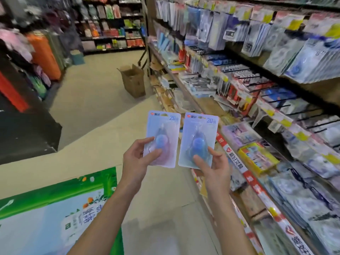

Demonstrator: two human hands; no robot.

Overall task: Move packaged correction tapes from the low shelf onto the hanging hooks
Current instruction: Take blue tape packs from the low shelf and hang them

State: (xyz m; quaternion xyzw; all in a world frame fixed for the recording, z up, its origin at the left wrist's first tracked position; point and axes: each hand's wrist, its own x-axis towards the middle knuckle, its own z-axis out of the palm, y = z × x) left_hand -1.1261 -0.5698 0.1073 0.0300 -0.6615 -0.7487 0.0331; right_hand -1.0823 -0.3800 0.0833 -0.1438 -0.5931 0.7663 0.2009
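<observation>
I hold two packaged correction tapes upright over the aisle floor, side by side. My left hand (137,159) grips the lower part of the left pack (163,126), a pale card with a blue dispenser under a clear blister. My right hand (213,166) grips the bottom of the right pack (199,131), which looks the same. Both packs show "20m" at the top. The low shelf (237,162) with its red and white edge strip runs to my right. Hanging hooks (287,102) with similar packs fill the rack above it.
An open cardboard box (133,80) stands on the floor further down the aisle. A green and white printed carton (55,214) sits at the lower left. A dark display (22,126) and an orange suitcase (43,54) line the left side.
</observation>
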